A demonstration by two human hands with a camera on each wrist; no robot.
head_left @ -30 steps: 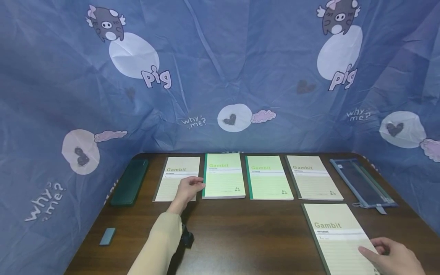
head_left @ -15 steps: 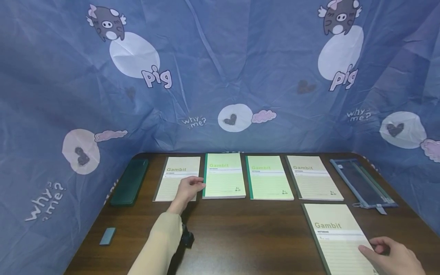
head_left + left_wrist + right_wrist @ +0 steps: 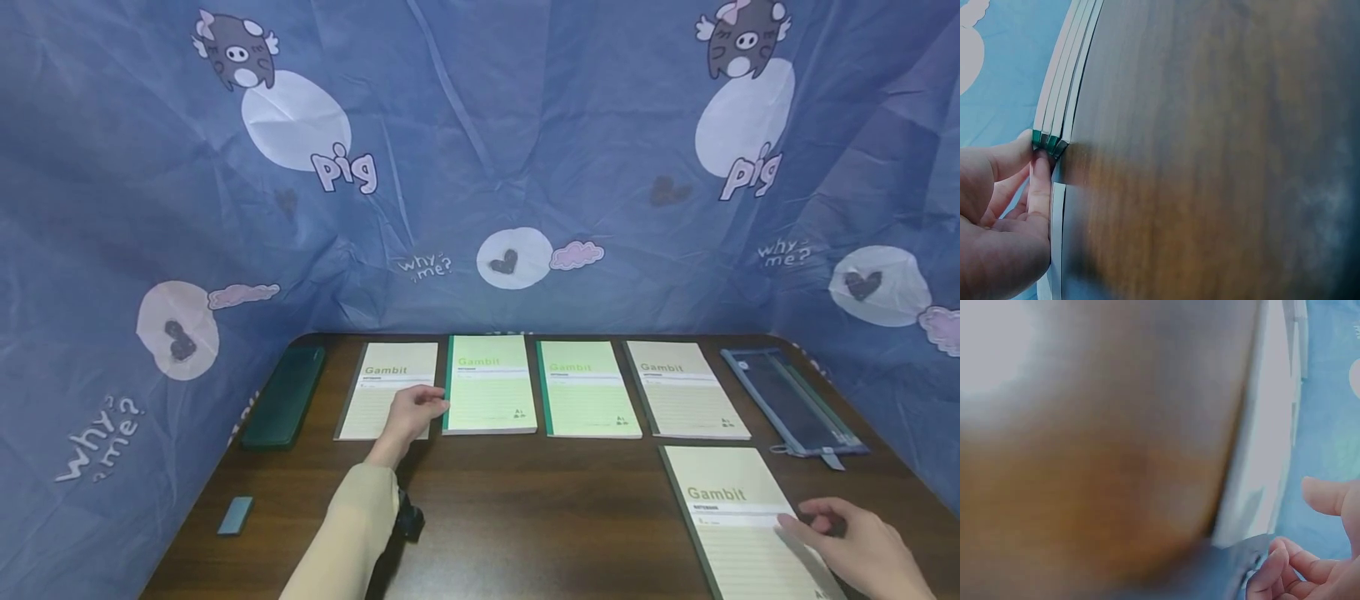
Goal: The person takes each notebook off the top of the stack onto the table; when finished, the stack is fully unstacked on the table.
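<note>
In the head view my left hand (image 3: 408, 417) has its fingertips against the green spine of a notebook (image 3: 491, 385) second from left in the back row. The left wrist view shows this notebook on top of a stack of several notebooks (image 3: 1067, 81), with thumb and forefinger touching the spine ends. Beneath that forearm, a pale notebook (image 3: 375, 408) is partly covered. My right hand (image 3: 862, 542) is at the right edge of a nearer cream Gambit notebook (image 3: 738, 517). Its thumb stands apart from the loosely bent fingers in the right wrist view, nothing between them.
Further along the row lie a green-spined notebook (image 3: 588, 392) and a dark-spined one (image 3: 686, 392). A blue mesh zip pouch (image 3: 795, 404) lies far right. On the left are a dark green case (image 3: 285, 400) and a small blue block (image 3: 236, 516). Blue printed cloth (image 3: 420, 208) surrounds the table.
My right hand has let go of the nearer notebook's edge and shifted slightly up. The notebook stays put. My left hand has not moved.
</note>
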